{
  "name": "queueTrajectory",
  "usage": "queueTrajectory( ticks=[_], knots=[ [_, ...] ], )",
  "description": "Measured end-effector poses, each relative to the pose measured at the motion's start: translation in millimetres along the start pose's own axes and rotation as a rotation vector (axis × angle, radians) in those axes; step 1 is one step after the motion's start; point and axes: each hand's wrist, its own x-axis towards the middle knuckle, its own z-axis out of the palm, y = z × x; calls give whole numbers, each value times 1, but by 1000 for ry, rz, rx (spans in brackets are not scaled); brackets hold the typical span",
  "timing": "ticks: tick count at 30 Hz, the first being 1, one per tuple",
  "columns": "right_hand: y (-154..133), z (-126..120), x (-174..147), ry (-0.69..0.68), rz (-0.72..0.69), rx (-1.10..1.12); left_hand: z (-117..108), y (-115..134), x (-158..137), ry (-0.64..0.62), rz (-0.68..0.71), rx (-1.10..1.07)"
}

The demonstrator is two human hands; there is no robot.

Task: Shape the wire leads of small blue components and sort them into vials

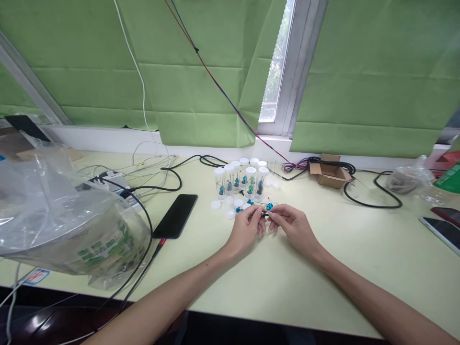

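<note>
My left hand (247, 224) and my right hand (287, 220) meet just above the table, fingertips pinched together on a small black piece (265, 214) too small to name. Right behind the fingers are small blue parts with thin stems (269, 206), and more blue pieces (239, 209) lie to the left of them. Several clear vials with white caps (250, 184) stand in a cluster beyond my hands, holding blue, green and dark pieces with thin stems. Loose white caps (216, 205) lie beside the vials.
At left are a black phone (176, 216) on a cable and a large plastic bag (89, 239). An open cardboard box (329, 175), black cables (390, 206) and another phone (441, 234) lie to the right. Green blinds (208, 96) hang behind the table (251, 292).
</note>
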Motion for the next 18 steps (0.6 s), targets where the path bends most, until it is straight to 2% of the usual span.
queueTrajectory(
  ticks=[6,18],
  knots=[
    [4,1,1,-34,-5,13,0,-1,-1,-12,16,26],
    [5,2,1,-19,1,4,3,3,0,19,-17,-26]
  ],
)
